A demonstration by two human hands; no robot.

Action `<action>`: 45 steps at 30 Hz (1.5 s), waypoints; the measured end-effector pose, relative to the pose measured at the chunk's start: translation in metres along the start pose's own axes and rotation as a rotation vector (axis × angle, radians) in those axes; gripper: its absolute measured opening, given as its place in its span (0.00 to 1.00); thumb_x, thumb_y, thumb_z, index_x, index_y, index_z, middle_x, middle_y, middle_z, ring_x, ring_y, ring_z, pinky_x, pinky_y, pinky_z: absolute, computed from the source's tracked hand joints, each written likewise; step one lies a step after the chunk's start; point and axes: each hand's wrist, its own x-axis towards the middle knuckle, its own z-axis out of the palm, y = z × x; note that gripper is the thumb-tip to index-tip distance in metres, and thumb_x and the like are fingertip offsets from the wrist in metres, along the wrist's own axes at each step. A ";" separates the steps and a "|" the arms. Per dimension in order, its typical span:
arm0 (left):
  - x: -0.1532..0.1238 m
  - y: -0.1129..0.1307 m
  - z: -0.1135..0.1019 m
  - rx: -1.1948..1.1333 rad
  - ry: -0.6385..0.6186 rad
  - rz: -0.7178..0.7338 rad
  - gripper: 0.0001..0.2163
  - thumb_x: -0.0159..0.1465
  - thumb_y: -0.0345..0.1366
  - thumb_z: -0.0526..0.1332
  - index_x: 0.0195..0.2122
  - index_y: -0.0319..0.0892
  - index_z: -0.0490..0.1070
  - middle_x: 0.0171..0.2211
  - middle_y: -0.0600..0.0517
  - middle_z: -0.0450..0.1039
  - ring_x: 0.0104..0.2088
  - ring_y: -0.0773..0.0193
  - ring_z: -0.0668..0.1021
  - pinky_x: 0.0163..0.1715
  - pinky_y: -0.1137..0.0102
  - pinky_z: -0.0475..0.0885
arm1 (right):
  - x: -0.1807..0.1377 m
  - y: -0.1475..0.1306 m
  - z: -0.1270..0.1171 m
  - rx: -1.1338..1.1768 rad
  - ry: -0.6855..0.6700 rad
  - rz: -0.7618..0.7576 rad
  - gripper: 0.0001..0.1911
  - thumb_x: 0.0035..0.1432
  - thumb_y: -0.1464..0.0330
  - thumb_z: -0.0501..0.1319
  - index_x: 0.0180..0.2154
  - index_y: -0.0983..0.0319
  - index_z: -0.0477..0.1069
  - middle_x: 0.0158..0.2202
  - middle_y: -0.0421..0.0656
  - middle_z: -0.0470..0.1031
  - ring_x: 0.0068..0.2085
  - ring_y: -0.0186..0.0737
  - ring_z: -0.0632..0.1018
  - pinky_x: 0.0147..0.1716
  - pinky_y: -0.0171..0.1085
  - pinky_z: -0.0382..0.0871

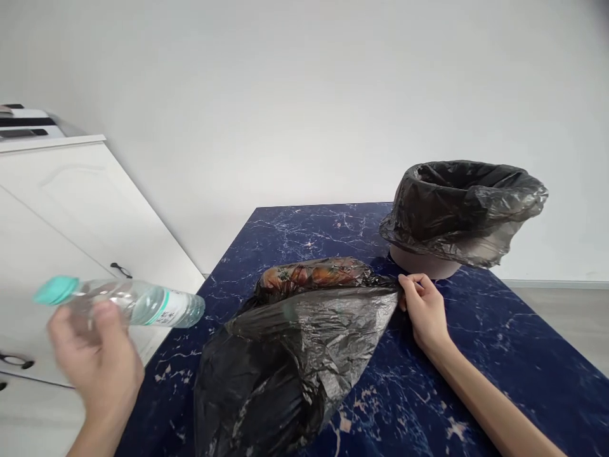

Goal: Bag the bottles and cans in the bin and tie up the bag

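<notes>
My left hand [98,358] is closed around a clear plastic bottle [143,303] with a teal cap, held sideways in the air left of the table; hand and bottle are a little blurred. My right hand [425,309] pinches the rim of a black garbage bag [285,355] that lies on the dark blue marbled table [499,355]. The bag's mouth is held up, and something orange-brown [314,274] shows inside near its far edge.
A small round bin [428,261] lined with a black bag [464,206] stands at the back right of the table, just beyond my right hand. A white cabinet [71,222] with dark handles stands to the left. A plain white wall is behind.
</notes>
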 end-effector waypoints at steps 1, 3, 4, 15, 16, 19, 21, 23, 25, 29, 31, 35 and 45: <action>0.001 -0.007 0.007 -0.057 0.001 0.008 0.44 0.65 0.68 0.63 0.68 0.34 0.62 0.67 0.31 0.70 0.64 0.39 0.77 0.65 0.43 0.71 | 0.000 0.000 0.000 -0.003 -0.002 0.002 0.21 0.61 0.50 0.70 0.32 0.56 0.65 0.18 0.32 0.63 0.21 0.32 0.62 0.21 0.33 0.53; 0.001 -0.016 0.021 -0.123 -0.033 0.006 0.42 0.64 0.65 0.67 0.66 0.34 0.66 0.65 0.32 0.72 0.63 0.40 0.78 0.65 0.44 0.72 | 0.000 0.002 -0.002 -0.008 -0.008 0.005 0.21 0.61 0.50 0.70 0.32 0.56 0.66 0.18 0.32 0.63 0.21 0.33 0.62 0.21 0.34 0.53; 0.001 -0.019 0.026 -0.130 -0.062 0.000 0.40 0.64 0.63 0.68 0.65 0.35 0.67 0.64 0.33 0.74 0.62 0.41 0.79 0.65 0.45 0.72 | 0.000 0.003 -0.002 -0.010 -0.010 0.005 0.21 0.61 0.50 0.70 0.32 0.56 0.66 0.18 0.32 0.63 0.21 0.33 0.62 0.21 0.34 0.53; -0.008 -0.017 0.047 -0.103 -0.306 -0.092 0.32 0.69 0.52 0.68 0.69 0.44 0.64 0.67 0.39 0.72 0.65 0.46 0.77 0.61 0.54 0.77 | 0.000 0.007 -0.001 -0.037 -0.033 -0.002 0.23 0.60 0.46 0.70 0.32 0.56 0.66 0.18 0.31 0.63 0.20 0.33 0.62 0.20 0.34 0.53; -0.010 -0.019 0.047 -0.101 -0.330 -0.107 0.32 0.69 0.52 0.69 0.69 0.45 0.63 0.67 0.39 0.71 0.65 0.45 0.76 0.60 0.55 0.78 | 0.000 0.006 -0.001 -0.040 -0.036 -0.003 0.23 0.60 0.46 0.70 0.33 0.56 0.66 0.18 0.31 0.63 0.20 0.33 0.62 0.20 0.34 0.53; -0.015 -0.023 0.045 -0.083 -0.380 -0.124 0.33 0.68 0.52 0.69 0.69 0.45 0.61 0.66 0.37 0.71 0.65 0.43 0.76 0.60 0.51 0.78 | -0.001 0.005 -0.001 -0.043 -0.045 -0.002 0.23 0.61 0.46 0.69 0.32 0.56 0.66 0.18 0.32 0.63 0.20 0.34 0.63 0.21 0.34 0.54; -0.019 -0.023 0.041 -0.061 -0.366 -0.099 0.35 0.67 0.50 0.70 0.70 0.42 0.59 0.67 0.34 0.69 0.67 0.41 0.74 0.65 0.46 0.73 | -0.002 0.004 -0.001 -0.041 -0.045 -0.002 0.23 0.61 0.46 0.69 0.32 0.56 0.66 0.18 0.32 0.63 0.20 0.34 0.63 0.21 0.34 0.54; -0.027 -0.019 0.031 -0.031 -0.300 -0.043 0.38 0.66 0.46 0.71 0.71 0.39 0.56 0.71 0.31 0.60 0.72 0.41 0.67 0.72 0.46 0.63 | -0.002 0.004 -0.001 -0.038 -0.043 -0.003 0.23 0.60 0.46 0.70 0.32 0.56 0.66 0.18 0.32 0.63 0.20 0.34 0.63 0.21 0.34 0.54; -0.039 -0.009 0.017 -0.002 -0.221 0.079 0.35 0.66 0.40 0.72 0.69 0.39 0.58 0.72 0.32 0.55 0.72 0.43 0.65 0.73 0.49 0.60 | -0.001 0.005 -0.001 -0.036 -0.042 -0.001 0.23 0.60 0.46 0.70 0.32 0.56 0.66 0.18 0.32 0.63 0.21 0.34 0.63 0.21 0.34 0.54; -0.067 0.017 -0.011 0.021 -0.524 0.485 0.10 0.70 0.28 0.60 0.50 0.46 0.72 0.51 0.45 0.75 0.53 0.51 0.79 0.56 0.57 0.75 | -0.002 0.004 -0.002 -0.042 -0.050 0.010 0.23 0.61 0.47 0.70 0.32 0.56 0.66 0.18 0.32 0.63 0.21 0.33 0.62 0.21 0.34 0.53; -0.078 0.026 -0.015 0.057 -0.826 0.607 0.11 0.71 0.26 0.56 0.45 0.49 0.75 0.43 0.49 0.79 0.48 0.53 0.81 0.52 0.58 0.76 | -0.003 0.004 -0.002 -0.045 -0.052 0.015 0.23 0.61 0.47 0.70 0.32 0.56 0.66 0.18 0.32 0.63 0.21 0.33 0.62 0.21 0.34 0.53; -0.089 0.031 0.000 0.252 -1.080 0.634 0.16 0.72 0.29 0.55 0.52 0.51 0.78 0.53 0.50 0.82 0.57 0.49 0.81 0.57 0.53 0.77 | -0.004 0.003 -0.002 -0.043 -0.046 0.015 0.24 0.60 0.46 0.70 0.32 0.56 0.66 0.18 0.32 0.63 0.21 0.33 0.62 0.21 0.34 0.54; -0.106 0.064 0.042 0.158 -0.792 0.482 0.36 0.74 0.43 0.62 0.78 0.56 0.44 0.78 0.39 0.48 0.76 0.39 0.60 0.68 0.43 0.69 | -0.002 0.003 -0.001 -0.043 -0.060 0.006 0.25 0.60 0.45 0.70 0.32 0.56 0.66 0.18 0.32 0.63 0.21 0.34 0.63 0.21 0.34 0.54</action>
